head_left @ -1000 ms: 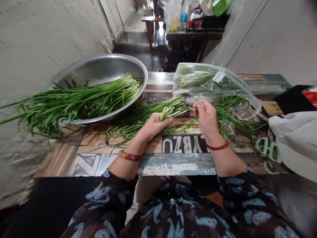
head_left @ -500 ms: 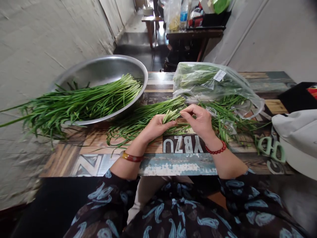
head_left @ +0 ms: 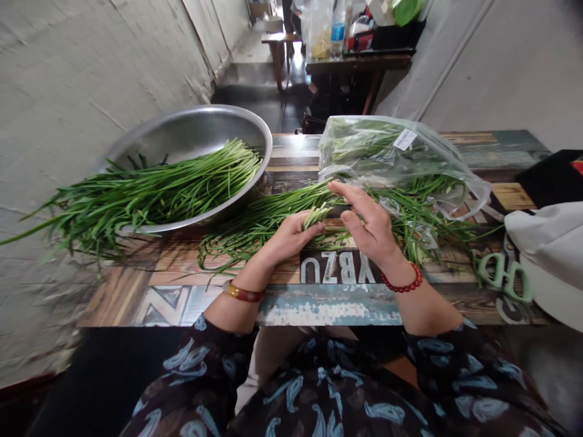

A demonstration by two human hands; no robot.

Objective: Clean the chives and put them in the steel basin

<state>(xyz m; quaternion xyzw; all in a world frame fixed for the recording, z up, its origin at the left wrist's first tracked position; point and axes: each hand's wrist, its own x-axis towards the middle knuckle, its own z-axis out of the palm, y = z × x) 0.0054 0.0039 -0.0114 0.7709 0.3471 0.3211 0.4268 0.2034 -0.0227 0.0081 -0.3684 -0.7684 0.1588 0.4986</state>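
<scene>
My left hand (head_left: 294, 235) is closed around a small bunch of garlic chives (head_left: 317, 213), whose pale cut ends poke out past the thumb. To its right my right hand (head_left: 368, 221) is spread, thumb apart from the fingers, with nothing seen in it. Its fingertips hover by the ends of a pile of chives (head_left: 273, 209) lying on the table behind both hands. More loose chives (head_left: 410, 212) lie right of my right hand, partly under a clear plastic bag (head_left: 387, 149) that holds further chives.
A large steel basin (head_left: 214, 115) at the left holds a thick heap of chives hanging over its rim. Green-handled scissors (head_left: 503, 276) and a light cap (head_left: 551, 261) lie at the right of the plank-patterned table (head_left: 328, 306). Behind stands a side table with a water bottle (head_left: 337, 30).
My right hand has left the ends of the held bunch and opened, its fingers reaching up and forward. My left hand keeps the chives in nearly the same place.
</scene>
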